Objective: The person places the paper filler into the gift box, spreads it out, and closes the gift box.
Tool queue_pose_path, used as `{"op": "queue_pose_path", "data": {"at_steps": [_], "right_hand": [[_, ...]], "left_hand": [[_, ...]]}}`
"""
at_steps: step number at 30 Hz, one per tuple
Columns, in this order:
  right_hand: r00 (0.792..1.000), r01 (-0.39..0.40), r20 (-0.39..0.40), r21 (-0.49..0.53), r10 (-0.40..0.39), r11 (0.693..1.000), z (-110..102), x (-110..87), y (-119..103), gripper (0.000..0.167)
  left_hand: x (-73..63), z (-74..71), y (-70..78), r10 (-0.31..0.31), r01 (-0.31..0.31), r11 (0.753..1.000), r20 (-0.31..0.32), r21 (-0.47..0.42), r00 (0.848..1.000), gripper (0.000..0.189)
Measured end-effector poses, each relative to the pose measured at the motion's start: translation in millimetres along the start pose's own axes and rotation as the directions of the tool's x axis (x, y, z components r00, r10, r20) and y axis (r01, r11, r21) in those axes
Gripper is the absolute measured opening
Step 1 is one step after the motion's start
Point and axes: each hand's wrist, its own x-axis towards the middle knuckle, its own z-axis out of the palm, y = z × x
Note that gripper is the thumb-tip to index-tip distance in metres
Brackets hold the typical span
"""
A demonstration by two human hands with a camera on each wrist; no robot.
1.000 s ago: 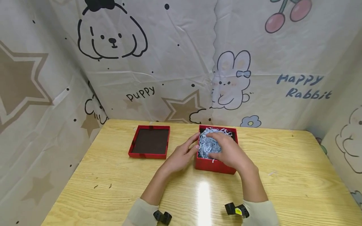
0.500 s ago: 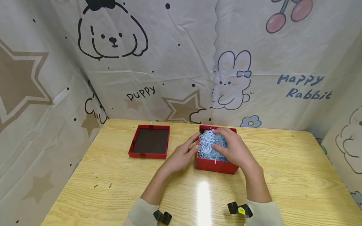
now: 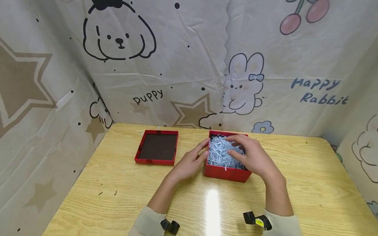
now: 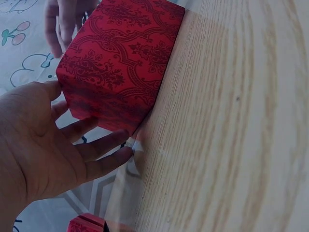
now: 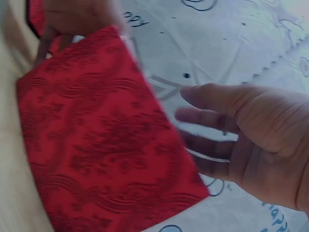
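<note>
A red patterned box (image 3: 225, 173) stands without its lid on the table, filled with pale blue shredded paper (image 3: 218, 155). At its left wall rests my left hand (image 3: 189, 164), fingers extended along the side and thumb near the rim. The left wrist view shows those fingers (image 4: 104, 145) spread against the box's red brocade side (image 4: 116, 58). Over the right part of the paper is my right hand (image 3: 252, 155), thumb and fingers loosely bent and apart. Its fingertips reach past the box's upper edge in the right wrist view, where the box wall (image 5: 111, 140) hides what lies inside.
A red lid (image 3: 157, 147) with a dark inside lies upturned to the left of the box. Small dark scraps (image 3: 115, 193) dot the wooden table (image 3: 118, 209) at the left. A printed cloth (image 3: 189, 65) hangs behind and along the sides.
My right hand has slid rightward over the shredded paper, which now spreads across more of the box's opening. My left hand has stayed at the box's left side.
</note>
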Motion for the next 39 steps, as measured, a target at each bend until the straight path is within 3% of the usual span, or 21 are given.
{"op": "queue_pose_path", "data": {"at_steps": [4, 7, 11, 13, 17, 20, 30, 34, 39], "right_hand": [[0.994, 0.050, 0.090, 0.109, -0.060, 0.993, -4.1, -4.2, 0.2, 0.042], [0.972, 0.088, 0.198, 0.196, -0.127, 0.977, 1.5, -3.0, 0.0, 0.039], [0.947, 0.119, 0.272, 0.201, -0.172, 0.972, 14.4, 2.8, -1.2, 0.035], [0.951, 0.128, 0.262, 0.150, -0.164, 0.980, 20.2, 6.1, -1.3, 0.035], [0.978, 0.099, 0.180, 0.052, -0.106, 0.994, 24.9, 8.9, 0.7, 0.036], [0.991, 0.062, 0.113, 0.034, -0.065, 0.998, 21.3, 7.5, 1.3, 0.036], [0.994, -0.003, -0.108, 0.045, 0.008, 0.999, 0.8, 1.2, 3.6, 0.035], [0.997, -0.011, -0.070, 0.004, 0.011, 1.000, 9.9, 4.1, 6.7, 0.039], [0.994, 0.057, 0.099, -0.048, -0.052, 0.997, 27.3, 9.6, 2.3, 0.041]], "left_hand": [[0.6, 0.1, 0.2, 0.000, 0.000, 1.000, -0.004, 0.012, 1.000, 0.059], [1.0, 0.1, 0.1, -0.001, 0.001, 1.000, 0.000, 0.008, 1.000, 0.058], [0.8, -0.2, -0.5, -0.005, 0.005, 1.000, 0.001, 0.010, 1.000, 0.058], [0.9, -0.4, -1.3, -0.003, 0.003, 1.000, -0.003, 0.016, 1.000, 0.058], [0.9, -0.2, -1.7, 0.004, -0.004, 1.000, 0.003, 0.000, 1.000, 0.058], [0.9, -0.2, -1.4, 0.001, -0.001, 1.000, 0.010, -0.013, 1.000, 0.059], [2.4, 0.2, -2.7, -0.003, 0.003, 1.000, -0.003, -0.007, 1.000, 0.059], [1.9, 0.3, -1.8, -0.003, 0.003, 1.000, 0.001, -0.006, 1.000, 0.059], [1.4, 0.0, -0.9, -0.013, 0.013, 1.000, 0.002, 0.001, 1.000, 0.058]]}}
